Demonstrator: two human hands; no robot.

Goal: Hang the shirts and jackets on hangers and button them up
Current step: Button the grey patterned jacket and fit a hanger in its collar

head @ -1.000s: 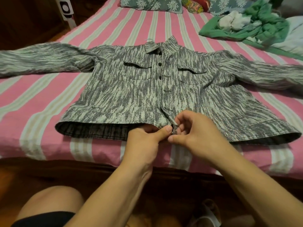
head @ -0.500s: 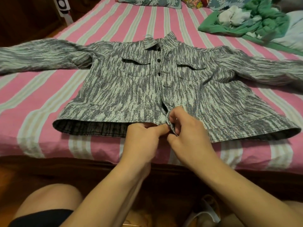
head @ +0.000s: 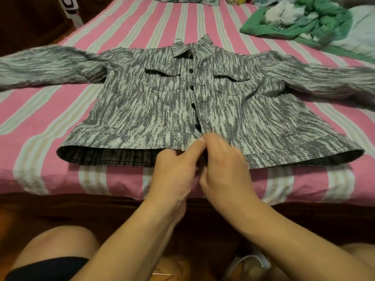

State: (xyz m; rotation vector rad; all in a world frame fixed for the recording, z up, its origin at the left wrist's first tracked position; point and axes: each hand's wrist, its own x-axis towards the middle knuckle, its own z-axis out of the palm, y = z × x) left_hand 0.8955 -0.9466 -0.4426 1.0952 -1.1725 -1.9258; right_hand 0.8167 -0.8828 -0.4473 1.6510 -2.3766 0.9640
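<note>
The jacket (head: 162, 110) lies flat on the bed (head: 40, 122) with sleeves spread left and right, both hands (head: 176, 171) at the jacket's near hem, a heap of clothes (head: 300, 17) behind the jacket's right sleeve

The jacket (head: 158, 110) is matt, coarse woven cloth; the striped bedsheet (head: 125, 25) is soft matt fabric.

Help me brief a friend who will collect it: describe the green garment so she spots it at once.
Start from the pink striped bed and look to its far right corner, beyond the grey patterned jacket. The green garment lies crumpled there with pale cloth bundled in it; it is the only solid green thing.
</note>
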